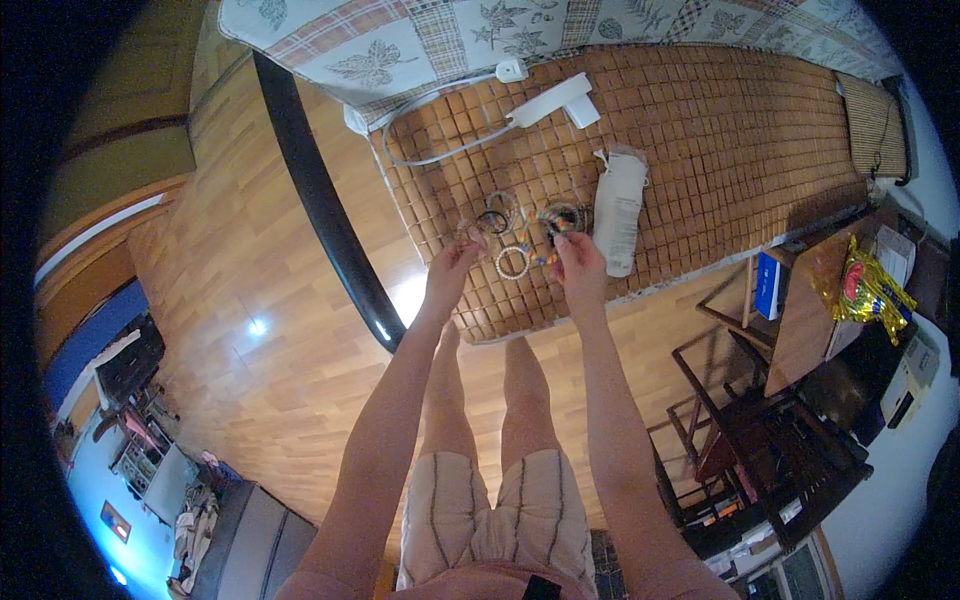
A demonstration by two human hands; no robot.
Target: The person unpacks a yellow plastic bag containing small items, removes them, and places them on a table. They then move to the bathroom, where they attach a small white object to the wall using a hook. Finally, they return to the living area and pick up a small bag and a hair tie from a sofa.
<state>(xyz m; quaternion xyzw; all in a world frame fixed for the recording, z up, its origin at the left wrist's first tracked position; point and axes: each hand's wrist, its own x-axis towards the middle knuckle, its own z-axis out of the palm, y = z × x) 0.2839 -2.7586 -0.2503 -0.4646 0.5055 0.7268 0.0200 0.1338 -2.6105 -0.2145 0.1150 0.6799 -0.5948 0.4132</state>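
Observation:
Both hands are over a sofa seat covered by a wooden tile mat point(697, 150). My left hand point(452, 274) pinches a small, pale or clear item too blurred to name. In my right hand point(581, 266) the fingers close on part of a multicoloured beaded strand point(534, 232). A white beaded bracelet point(512, 263) lies on the mat between the hands. Just above it are a dark ring-shaped band point(493, 221) and a pale bracelet point(504, 204). More round bands point(574, 216) lie beyond my right hand, partly hidden. A cream cloth pouch point(621, 214) with writing lies to the right.
A white power strip point(551, 101) with its cable point(442, 159) lies farther back on the mat, before a leaf-patterned fabric backrest point(517, 26). To the left is a long black glossy object point(322, 202). At right stand dark wooden chairs point(735, 442) and a table with a yellow-gold packet point(862, 289).

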